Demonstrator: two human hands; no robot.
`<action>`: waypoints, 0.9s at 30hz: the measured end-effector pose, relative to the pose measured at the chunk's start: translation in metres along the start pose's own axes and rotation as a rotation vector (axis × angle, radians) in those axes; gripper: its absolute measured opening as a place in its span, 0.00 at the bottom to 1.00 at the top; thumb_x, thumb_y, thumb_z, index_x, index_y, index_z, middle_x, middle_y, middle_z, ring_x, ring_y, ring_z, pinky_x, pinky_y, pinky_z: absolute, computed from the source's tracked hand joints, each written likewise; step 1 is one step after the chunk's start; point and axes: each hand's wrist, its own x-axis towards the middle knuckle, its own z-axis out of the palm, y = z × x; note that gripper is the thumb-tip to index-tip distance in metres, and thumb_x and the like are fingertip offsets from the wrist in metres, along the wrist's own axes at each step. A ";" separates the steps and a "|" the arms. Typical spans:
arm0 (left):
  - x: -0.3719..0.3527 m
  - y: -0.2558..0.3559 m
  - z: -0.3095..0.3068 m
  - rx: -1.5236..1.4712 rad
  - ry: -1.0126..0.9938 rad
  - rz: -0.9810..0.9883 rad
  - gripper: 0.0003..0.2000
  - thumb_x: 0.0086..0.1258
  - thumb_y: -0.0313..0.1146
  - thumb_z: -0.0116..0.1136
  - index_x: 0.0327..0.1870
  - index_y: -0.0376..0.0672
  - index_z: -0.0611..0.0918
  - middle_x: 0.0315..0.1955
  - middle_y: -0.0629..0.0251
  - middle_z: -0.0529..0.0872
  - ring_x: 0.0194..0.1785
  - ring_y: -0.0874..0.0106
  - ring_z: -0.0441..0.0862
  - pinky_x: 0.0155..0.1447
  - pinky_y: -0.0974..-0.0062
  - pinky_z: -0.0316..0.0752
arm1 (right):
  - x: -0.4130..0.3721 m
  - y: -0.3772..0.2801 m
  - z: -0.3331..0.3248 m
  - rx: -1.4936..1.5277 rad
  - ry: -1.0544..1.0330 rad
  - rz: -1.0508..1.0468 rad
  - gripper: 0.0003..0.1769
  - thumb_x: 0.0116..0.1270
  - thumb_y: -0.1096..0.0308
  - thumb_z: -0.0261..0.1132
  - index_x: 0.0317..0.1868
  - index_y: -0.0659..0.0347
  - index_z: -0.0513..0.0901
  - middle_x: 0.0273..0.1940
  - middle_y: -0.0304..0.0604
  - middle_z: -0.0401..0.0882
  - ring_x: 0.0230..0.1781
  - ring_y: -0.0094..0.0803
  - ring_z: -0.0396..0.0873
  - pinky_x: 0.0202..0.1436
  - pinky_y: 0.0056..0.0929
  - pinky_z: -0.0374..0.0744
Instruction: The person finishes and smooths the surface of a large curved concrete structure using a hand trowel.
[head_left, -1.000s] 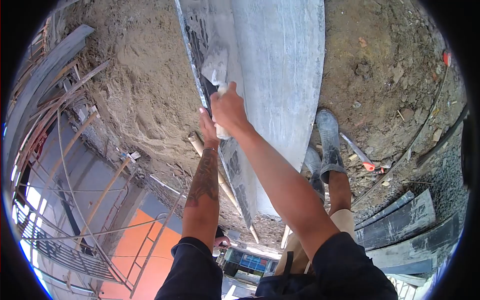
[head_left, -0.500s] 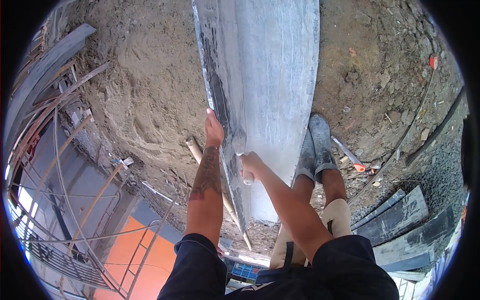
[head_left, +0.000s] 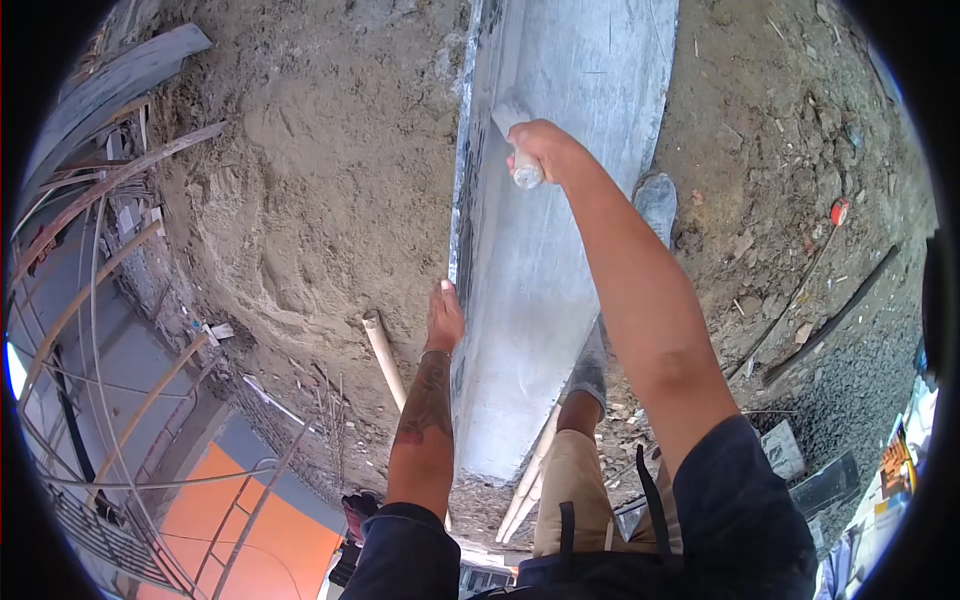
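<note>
A long grey panel (head_left: 590, 110) with a raised left side lies on the dirt in front of me. Its surface has pale, dusty streaks. My right hand (head_left: 543, 150) grips the thick, pale handle of a trowel (head_left: 508, 115), whose small grey blade is low over the panel near the raised side. Blade contact with the surface is hard to make out. Farther down, my left hand (head_left: 445, 318) holds the panel's left edge, thumb uppermost, with some fingers hidden.
A bamboo pole (head_left: 382, 350) lies left of the panel. My boot (head_left: 656, 205) stands along its right side. A red tape measure (head_left: 840, 211) and gravel (head_left: 855, 365) are farther right. Boards, bent poles and an orange wall (head_left: 245, 515) are on the left.
My right hand has moved the trowel away from me, farther up the panel, with the arm now extended. The left hand still holds the edge, nearer my body in view. The view has shifted.
</note>
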 end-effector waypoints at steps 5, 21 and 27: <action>-0.001 0.036 -0.021 0.154 0.006 0.193 0.30 0.81 0.51 0.29 0.67 0.32 0.68 0.61 0.41 0.72 0.65 0.49 0.69 0.69 0.59 0.62 | -0.019 -0.095 -0.011 0.156 -0.136 -0.137 0.20 0.69 0.64 0.58 0.55 0.68 0.68 0.35 0.45 0.74 0.25 0.30 0.77 0.24 0.35 0.82; 0.195 0.319 0.016 -0.138 0.205 0.379 0.26 0.80 0.49 0.40 0.60 0.30 0.73 0.50 0.48 0.80 0.55 0.60 0.76 0.62 0.66 0.67 | 0.018 -0.034 -0.037 0.381 -0.262 0.222 0.15 0.68 0.68 0.59 0.50 0.68 0.72 0.34 0.50 0.73 0.24 0.36 0.77 0.22 0.38 0.81; 0.201 0.311 0.014 -0.234 0.141 0.382 0.25 0.80 0.47 0.40 0.60 0.30 0.73 0.52 0.47 0.80 0.56 0.61 0.76 0.62 0.67 0.67 | -0.008 -0.156 -0.038 0.299 -0.199 -0.168 0.23 0.65 0.65 0.62 0.54 0.68 0.66 0.35 0.49 0.73 0.24 0.34 0.76 0.24 0.39 0.81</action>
